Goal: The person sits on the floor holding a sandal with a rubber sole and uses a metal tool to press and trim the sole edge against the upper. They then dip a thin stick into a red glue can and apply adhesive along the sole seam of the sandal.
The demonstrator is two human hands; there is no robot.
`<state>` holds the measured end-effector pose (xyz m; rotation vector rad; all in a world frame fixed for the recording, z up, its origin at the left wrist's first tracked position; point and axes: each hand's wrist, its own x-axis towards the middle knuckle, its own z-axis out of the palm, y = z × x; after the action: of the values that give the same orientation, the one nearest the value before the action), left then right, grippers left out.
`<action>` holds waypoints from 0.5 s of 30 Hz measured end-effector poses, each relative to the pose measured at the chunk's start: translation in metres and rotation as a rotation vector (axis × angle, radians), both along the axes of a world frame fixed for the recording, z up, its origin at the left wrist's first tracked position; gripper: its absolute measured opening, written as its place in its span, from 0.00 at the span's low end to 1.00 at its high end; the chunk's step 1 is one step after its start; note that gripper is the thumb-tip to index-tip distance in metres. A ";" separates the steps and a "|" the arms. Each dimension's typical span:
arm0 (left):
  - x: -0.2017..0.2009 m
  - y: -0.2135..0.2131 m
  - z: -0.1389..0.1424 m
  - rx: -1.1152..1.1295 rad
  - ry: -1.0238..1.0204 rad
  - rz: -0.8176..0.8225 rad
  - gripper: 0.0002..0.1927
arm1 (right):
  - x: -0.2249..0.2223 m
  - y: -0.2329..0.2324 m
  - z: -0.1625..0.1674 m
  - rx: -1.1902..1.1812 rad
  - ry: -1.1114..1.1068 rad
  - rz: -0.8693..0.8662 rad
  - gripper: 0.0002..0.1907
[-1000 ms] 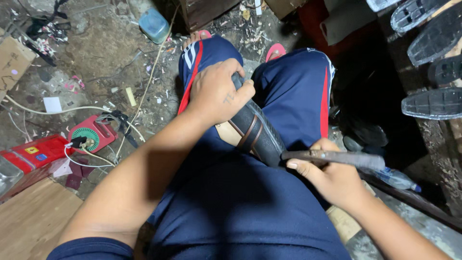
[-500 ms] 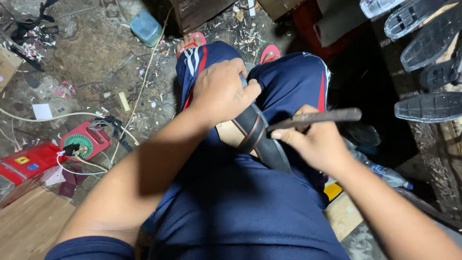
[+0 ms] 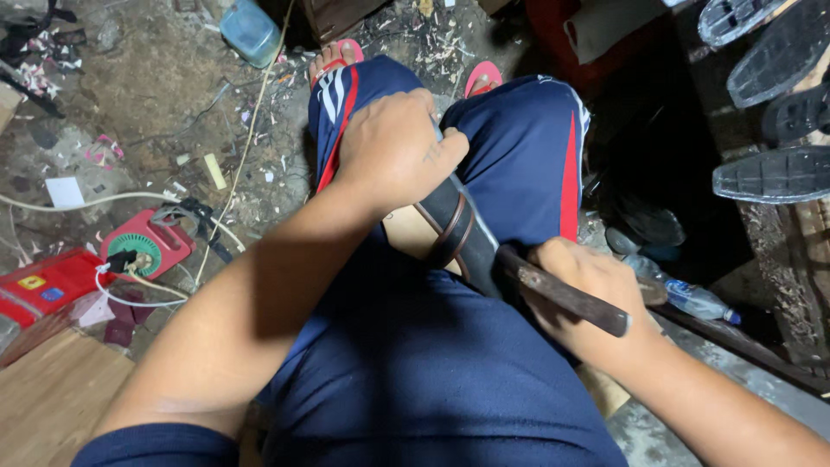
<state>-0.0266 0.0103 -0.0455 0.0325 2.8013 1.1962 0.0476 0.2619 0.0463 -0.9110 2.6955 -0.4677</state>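
Observation:
A dark sandal (image 3: 456,232) with black and brown straps lies on my lap, between my knees in blue track trousers. My left hand (image 3: 393,147) presses down on its far end and grips it. My right hand (image 3: 588,294) is closed around a long tool with a dark, worn handle (image 3: 566,296). The tool's front end meets the near edge of the sandal, and its tip is hidden against the sole.
Several black shoe soles (image 3: 774,173) hang on a rack at the right. A plastic bottle (image 3: 696,301) lies by my right knee. Red boxes (image 3: 43,285), a red round device (image 3: 143,246), cables and scraps litter the dirt floor at left; a blue container (image 3: 251,33) stands behind.
My right hand has dropped lower and swung the tool from lying across the sandal to pointing in at its near edge. My left hand keeps its hold.

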 end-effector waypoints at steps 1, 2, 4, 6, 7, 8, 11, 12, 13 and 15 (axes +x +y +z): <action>-0.001 0.000 -0.001 0.012 0.025 -0.003 0.21 | -0.001 -0.003 0.001 -0.005 0.005 -0.027 0.14; -0.001 -0.001 -0.002 0.025 0.049 -0.003 0.21 | 0.000 -0.005 0.002 -0.010 0.009 -0.050 0.14; 0.000 -0.001 -0.004 0.045 0.070 -0.003 0.22 | 0.003 -0.009 0.001 -0.010 0.014 -0.082 0.14; -0.001 -0.003 -0.005 0.056 0.082 -0.005 0.22 | 0.006 -0.014 -0.003 -0.005 0.033 -0.104 0.13; -0.001 -0.003 -0.005 0.051 0.058 -0.005 0.22 | 0.007 -0.018 -0.005 -0.017 0.047 -0.084 0.12; 0.000 -0.003 -0.005 0.045 0.036 -0.008 0.22 | 0.006 -0.021 -0.009 -0.029 0.062 -0.067 0.12; 0.003 -0.004 -0.005 0.026 0.061 0.012 0.20 | -0.005 -0.031 -0.016 -0.146 0.040 -0.077 0.11; 0.004 -0.003 -0.006 0.024 0.089 0.023 0.20 | -0.008 -0.033 -0.017 -0.194 0.027 -0.090 0.11; 0.006 -0.005 -0.006 0.065 0.102 0.021 0.19 | -0.016 -0.031 -0.018 -0.246 -0.095 -0.165 0.09; 0.012 -0.011 -0.008 0.131 0.111 0.022 0.18 | -0.022 -0.023 -0.017 -0.359 -0.360 -0.305 0.07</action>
<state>-0.0144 -0.0005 -0.0539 0.0806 2.8179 1.4234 0.0254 0.2389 0.0291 -0.4297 2.4559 -1.0933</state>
